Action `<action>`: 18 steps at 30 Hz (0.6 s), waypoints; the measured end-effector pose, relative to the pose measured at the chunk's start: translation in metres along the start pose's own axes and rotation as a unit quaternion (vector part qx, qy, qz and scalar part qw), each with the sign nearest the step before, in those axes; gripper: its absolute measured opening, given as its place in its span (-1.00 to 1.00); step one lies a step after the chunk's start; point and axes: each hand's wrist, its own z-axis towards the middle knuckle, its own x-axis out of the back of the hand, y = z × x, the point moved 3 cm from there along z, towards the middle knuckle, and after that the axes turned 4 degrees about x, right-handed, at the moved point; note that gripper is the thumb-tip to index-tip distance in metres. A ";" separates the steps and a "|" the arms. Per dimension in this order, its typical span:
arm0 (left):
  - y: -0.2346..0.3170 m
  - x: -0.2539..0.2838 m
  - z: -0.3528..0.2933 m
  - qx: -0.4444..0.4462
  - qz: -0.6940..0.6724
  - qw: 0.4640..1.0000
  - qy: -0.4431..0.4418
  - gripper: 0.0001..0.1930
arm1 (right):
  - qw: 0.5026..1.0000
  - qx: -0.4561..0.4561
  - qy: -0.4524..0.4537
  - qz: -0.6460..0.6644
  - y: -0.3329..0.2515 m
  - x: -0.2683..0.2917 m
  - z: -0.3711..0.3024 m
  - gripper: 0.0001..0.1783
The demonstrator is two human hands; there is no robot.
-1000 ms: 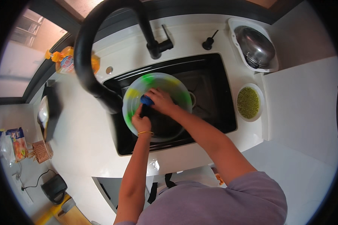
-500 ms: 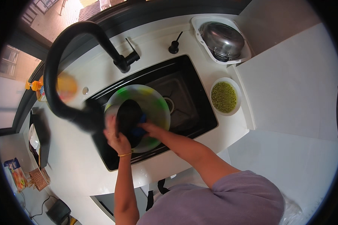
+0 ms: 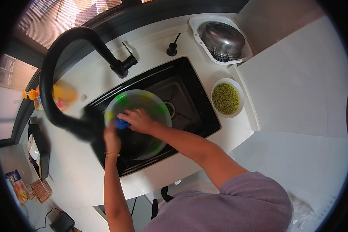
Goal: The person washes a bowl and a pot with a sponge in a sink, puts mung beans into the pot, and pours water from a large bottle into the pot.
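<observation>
A translucent basin [image 3: 152,96] with green and yellow patches stands in the black sink [image 3: 195,96]. Over it is a dark round dish [image 3: 137,141], its exact kind hard to make out. My left hand [image 3: 112,138] grips this dish at its left side, the fingers blurred by motion. Pressed under the fingers of my right hand [image 3: 139,120] is a blue scrubbing cloth [image 3: 121,123], close to the left fingertips and against the dish. The black faucet [image 3: 52,69] arches over the left of the sink, its blurred spout end beside my left hand.
To the right of the sink stands a white bowl of green beans [image 3: 225,98]. Behind it, a white tray [image 3: 195,27] holds a metal pot [image 3: 222,38]. A black soap pump [image 3: 172,48] rises at the back. A yellow bottle [image 3: 60,96] stands behind the faucet.
My right hand has moved left and up with the blue cloth, across the dish to its far-left side. The dish has tipped flatter and lower, while my left hand has shifted slightly left.
</observation>
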 end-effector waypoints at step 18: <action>0.072 0.010 -0.014 -0.040 0.036 0.979 0.195 -0.37 | 0.924 -0.081 0.067 0.368 0.024 -0.172 -0.100 -0.38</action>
